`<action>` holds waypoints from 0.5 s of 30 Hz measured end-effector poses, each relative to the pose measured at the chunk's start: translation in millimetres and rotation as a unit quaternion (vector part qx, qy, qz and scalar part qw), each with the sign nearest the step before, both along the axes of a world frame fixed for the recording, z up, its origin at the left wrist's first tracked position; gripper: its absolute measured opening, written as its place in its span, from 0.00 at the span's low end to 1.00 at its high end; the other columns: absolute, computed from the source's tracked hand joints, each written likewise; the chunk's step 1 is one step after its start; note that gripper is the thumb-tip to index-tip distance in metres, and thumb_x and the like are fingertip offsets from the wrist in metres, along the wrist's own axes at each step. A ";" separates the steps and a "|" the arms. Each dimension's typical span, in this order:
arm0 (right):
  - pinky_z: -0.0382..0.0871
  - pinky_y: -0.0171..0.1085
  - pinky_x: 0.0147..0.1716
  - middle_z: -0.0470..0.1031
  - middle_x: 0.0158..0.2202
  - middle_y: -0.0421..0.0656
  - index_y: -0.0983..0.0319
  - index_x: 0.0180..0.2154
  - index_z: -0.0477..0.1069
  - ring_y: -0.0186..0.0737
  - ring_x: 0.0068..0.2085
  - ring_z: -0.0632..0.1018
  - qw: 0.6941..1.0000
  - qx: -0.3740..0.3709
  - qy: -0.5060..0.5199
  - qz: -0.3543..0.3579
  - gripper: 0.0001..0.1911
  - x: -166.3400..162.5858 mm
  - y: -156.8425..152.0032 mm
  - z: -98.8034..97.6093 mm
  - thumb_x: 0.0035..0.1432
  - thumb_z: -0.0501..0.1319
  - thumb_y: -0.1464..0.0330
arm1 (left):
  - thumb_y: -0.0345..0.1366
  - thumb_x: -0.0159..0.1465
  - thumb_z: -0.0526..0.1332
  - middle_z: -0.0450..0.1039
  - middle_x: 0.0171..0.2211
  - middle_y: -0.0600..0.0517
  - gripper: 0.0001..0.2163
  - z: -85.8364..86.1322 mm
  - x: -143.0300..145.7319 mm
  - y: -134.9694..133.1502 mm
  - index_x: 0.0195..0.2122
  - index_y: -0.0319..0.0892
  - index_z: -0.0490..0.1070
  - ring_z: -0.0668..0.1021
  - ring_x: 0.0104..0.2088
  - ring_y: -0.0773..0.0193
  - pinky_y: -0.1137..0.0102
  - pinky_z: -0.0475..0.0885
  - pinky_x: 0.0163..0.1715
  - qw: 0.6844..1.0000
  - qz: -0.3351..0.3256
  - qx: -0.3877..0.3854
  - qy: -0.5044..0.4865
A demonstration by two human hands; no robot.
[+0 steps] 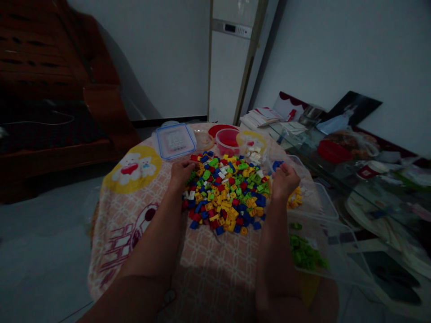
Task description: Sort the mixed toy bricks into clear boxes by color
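A large heap of toy building bricks (224,193) in red, blue, yellow, green and white lies in the middle of the round table. My left hand (182,172) is at the heap's left edge, its fingers curled in against the bricks; what they hold, if anything, is hidden. On the right, my right hand (285,179) is closed in a pinch above a clear plastic box, near some blue bricks (277,165). Its fingertips are too dim to show what is between them. Beside my right wrist are yellow bricks (295,198), and green bricks (307,253) fill part of another clear box nearer me.
White bricks (255,152) sit behind the heap. A clear round tub (227,142), a blue-rimmed lid (175,141) and a red lid (220,130) stand at the table's far side. To the right is a cluttered glass table (303,146); a wooden bench (104,112) is at left.
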State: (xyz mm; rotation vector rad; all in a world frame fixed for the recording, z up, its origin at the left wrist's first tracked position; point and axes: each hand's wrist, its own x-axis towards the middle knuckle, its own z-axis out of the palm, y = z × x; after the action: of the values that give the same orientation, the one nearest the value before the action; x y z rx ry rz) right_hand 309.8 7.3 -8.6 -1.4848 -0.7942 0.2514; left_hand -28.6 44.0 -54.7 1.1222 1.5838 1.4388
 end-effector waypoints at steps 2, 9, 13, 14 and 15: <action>0.81 0.43 0.37 0.84 0.40 0.51 0.67 0.45 0.82 0.48 0.39 0.84 0.999 -0.021 -0.005 0.033 0.23 -3.7 -0.8 1.7 0.50 0.60 0.64 | 0.32 0.52 0.64 0.82 0.28 0.51 0.08 0.4 -0.1 -0.4 0.30 0.40 0.83 0.83 0.34 0.59 0.69 0.77 0.40 1.000 0.001 0.000 0.005; 0.73 0.36 0.25 0.80 0.26 0.42 0.65 0.37 0.82 0.40 0.25 0.78 0.969 -0.083 -0.039 0.230 0.15 -60.4 -12.5 23.1 0.53 0.60 0.64 | 0.31 0.52 0.64 0.82 0.26 0.51 0.07 2.8 1.3 -0.4 0.28 0.40 0.83 0.82 0.32 0.60 0.70 0.77 0.38 1.000 0.009 -0.003 0.002; 0.74 0.36 0.35 0.82 0.29 0.41 0.61 0.37 0.83 0.40 0.32 0.81 0.912 -0.107 -0.164 0.359 0.11 -99.7 -21.2 29.2 0.57 0.61 0.67 | 0.31 0.51 0.63 0.81 0.26 0.51 0.07 4.2 2.3 -1.5 0.27 0.40 0.82 0.82 0.31 0.60 0.70 0.77 0.37 1.000 0.005 -0.007 -0.013; 0.74 0.36 0.37 0.83 0.30 0.41 0.60 0.37 0.84 0.41 0.34 0.81 0.892 -0.115 -0.204 0.386 0.11 -109.4 -23.9 30.0 0.58 0.62 0.68 | 0.31 0.51 0.63 0.81 0.25 0.51 0.07 4.3 2.3 -1.7 0.27 0.40 0.82 0.82 0.31 0.60 0.70 0.77 0.37 1.000 0.002 -0.006 -0.016; 0.74 0.36 0.40 0.83 0.32 0.41 0.60 0.37 0.84 0.41 0.36 0.82 0.868 -0.127 -0.244 0.414 0.10 -118.9 -26.9 30.8 0.59 0.62 0.69 | 0.31 0.51 0.63 0.81 0.26 0.51 0.07 4.2 2.1 -1.8 0.27 0.40 0.82 0.82 0.31 0.61 0.70 0.77 0.37 1.000 -0.002 -0.004 -0.017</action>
State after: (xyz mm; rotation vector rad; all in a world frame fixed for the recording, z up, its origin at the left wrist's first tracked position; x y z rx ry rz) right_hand 190.9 -19.6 22.1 -1.3795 -1.8658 0.6545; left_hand -26.5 42.2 -50.5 1.0898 1.5617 1.4419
